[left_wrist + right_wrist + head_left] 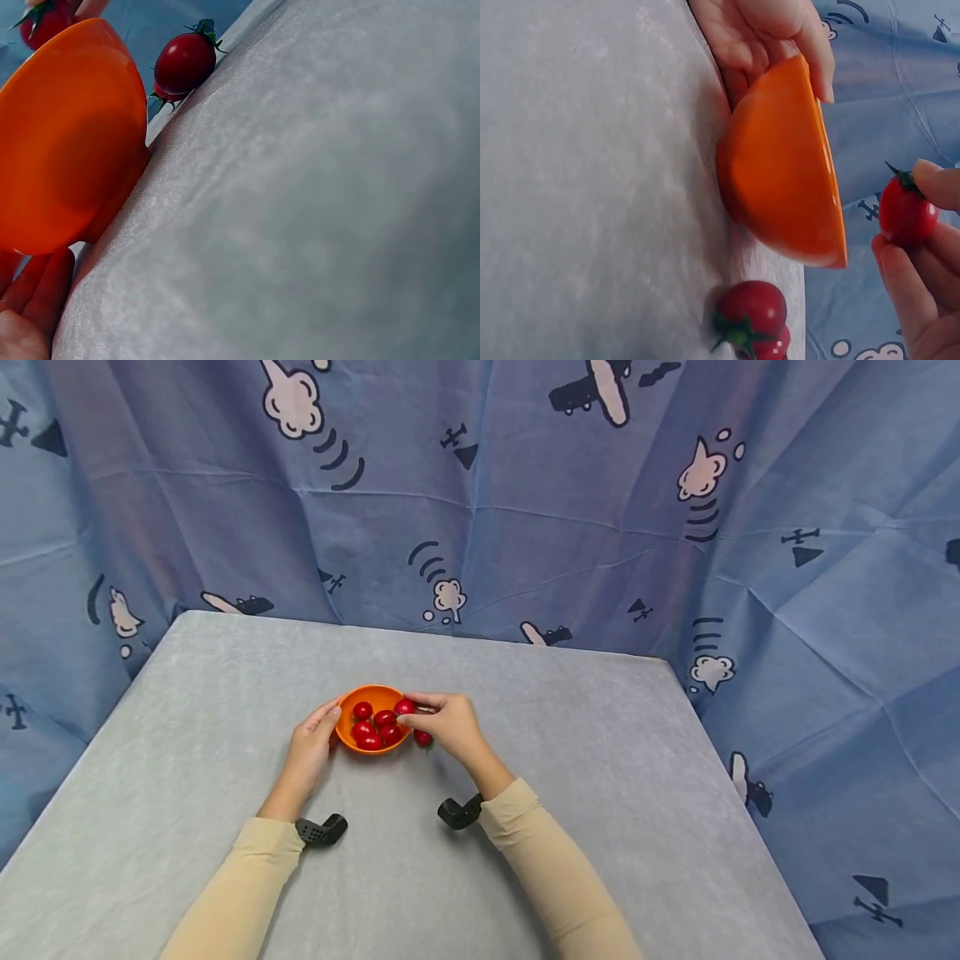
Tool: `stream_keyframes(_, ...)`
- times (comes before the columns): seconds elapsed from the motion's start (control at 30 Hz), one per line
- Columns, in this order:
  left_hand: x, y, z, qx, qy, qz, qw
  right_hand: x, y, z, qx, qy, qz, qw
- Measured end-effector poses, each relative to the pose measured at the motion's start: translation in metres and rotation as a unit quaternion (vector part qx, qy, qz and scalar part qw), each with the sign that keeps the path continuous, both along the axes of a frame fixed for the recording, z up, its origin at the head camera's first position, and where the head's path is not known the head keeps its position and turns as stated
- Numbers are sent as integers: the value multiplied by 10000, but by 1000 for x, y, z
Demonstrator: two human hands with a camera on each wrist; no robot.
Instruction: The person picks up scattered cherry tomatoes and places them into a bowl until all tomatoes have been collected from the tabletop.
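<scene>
An orange bowl [371, 695] with several red cherry tomatoes [369, 742] in it stands on the table. My left hand [306, 753] grips the bowl's left side, its thumb over the rim and its fingers against the outer wall, as the right wrist view shows. Between the thumb and fingers of my right hand [459, 732] is a cherry tomato [906, 214] with a green stem, pinched above the bowl's right rim. Beside the bowl's right side, two more tomatoes [751, 307] lie on the table, one partly behind the other; the right hand partly covers this spot in the head view.
A pale grey cloth covers the table [600, 760]. Behind it and along its sides hangs a blue curtain [525, 552] printed with planes and clouds. A black wrist device [322, 831] sits on the left wrist, another [459, 812] on the right.
</scene>
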State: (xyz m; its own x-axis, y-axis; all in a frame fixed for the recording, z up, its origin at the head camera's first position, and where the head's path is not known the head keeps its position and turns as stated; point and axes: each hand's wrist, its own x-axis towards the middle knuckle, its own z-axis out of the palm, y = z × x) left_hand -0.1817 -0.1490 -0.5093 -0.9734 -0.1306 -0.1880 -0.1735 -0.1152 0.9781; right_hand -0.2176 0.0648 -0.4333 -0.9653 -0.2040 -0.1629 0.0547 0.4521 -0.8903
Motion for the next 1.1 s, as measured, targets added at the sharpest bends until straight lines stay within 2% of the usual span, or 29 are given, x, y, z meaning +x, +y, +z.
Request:
stream_keyframes(0.33, 1, 0, 3, 47, 17, 9, 10000, -2, -14, -1, 39, 97, 79, 9999)
stream_keyframes(0.53, -1, 0, 1, -60, 12, 15, 10000, -3, -19, -2, 193, 248, 175, 9994)
stream_keyframes(0.9, 0, 0, 2, -75, 47, 27, 10000, -4, -30, -2, 528, 224, 248, 9980)
stream_keyframes(1.1, 1, -1, 1, -40, 35, -5, 10000, -5, -34, -8, 528, 433, 364, 9970)
